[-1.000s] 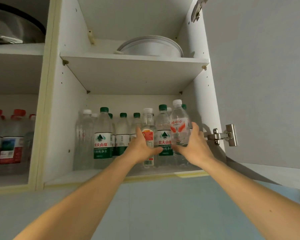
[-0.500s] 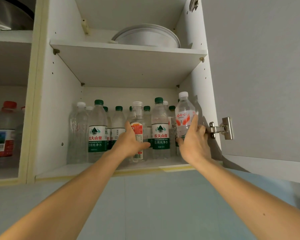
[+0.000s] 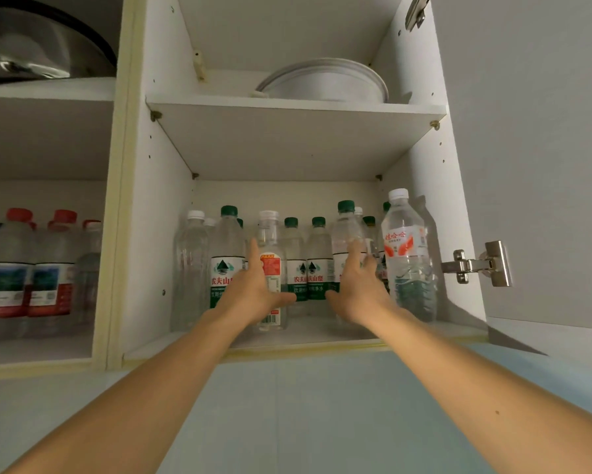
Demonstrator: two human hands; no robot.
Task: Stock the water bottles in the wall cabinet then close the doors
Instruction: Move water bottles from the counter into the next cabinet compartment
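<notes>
Bottle (image 3: 407, 254) with red label now stands free at the shelf's (image 3: 321, 331) right end; right hand (image 3: 356, 289) let go, left hand (image 3: 253, 289) too, fingers spread, holding nothing. Doors next.

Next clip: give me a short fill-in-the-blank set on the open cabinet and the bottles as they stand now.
1. The bottle with the red-and-white label at the right end of the lower shelf has a ____ cap.
2. The round white dish sits on the ____ shelf of the open compartment.
3. The bottles in the compartment to the left have ____ caps.
4. The left hand and the right hand both have ____ fingers, gripping nothing.

Missing words: white; upper; red; straight
</notes>
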